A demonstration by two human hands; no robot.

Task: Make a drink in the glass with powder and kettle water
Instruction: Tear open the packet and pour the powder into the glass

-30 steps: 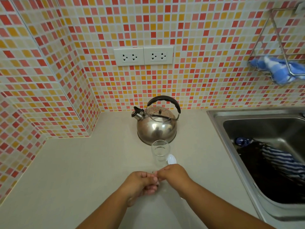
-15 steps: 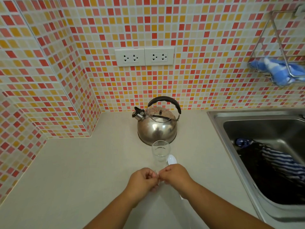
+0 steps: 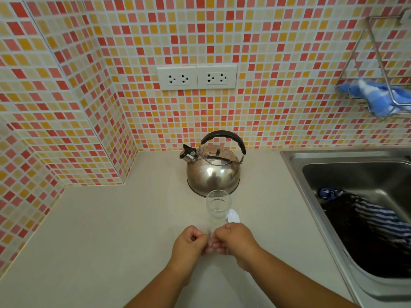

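Note:
A clear empty glass (image 3: pixel 218 205) stands upright on the counter just in front of a steel kettle (image 3: pixel 213 172) with a black handle. A white spoon (image 3: pixel 233 216) lies beside the glass on its right, its handle hidden under my right hand. My left hand (image 3: pixel 189 244) and my right hand (image 3: pixel 235 241) meet just in front of the glass, each pinching one side of a small, thin, pale packet (image 3: pixel 210 240) held between the fingertips. The packet is mostly hidden by my fingers.
A steel sink (image 3: pixel 315 174) at the right holds dark and striped cloths (image 3: pixel 378 223). A wire rack (image 3: pixel 378 63) with a blue cloth hangs on the tiled wall. Two wall sockets (image 3: pixel 196 77) sit above the kettle. The tiled corner juts out at the left.
Both hands have risen slightly and closed together on the small packet in front of the glass. The kettle, glass and spoon have not moved.

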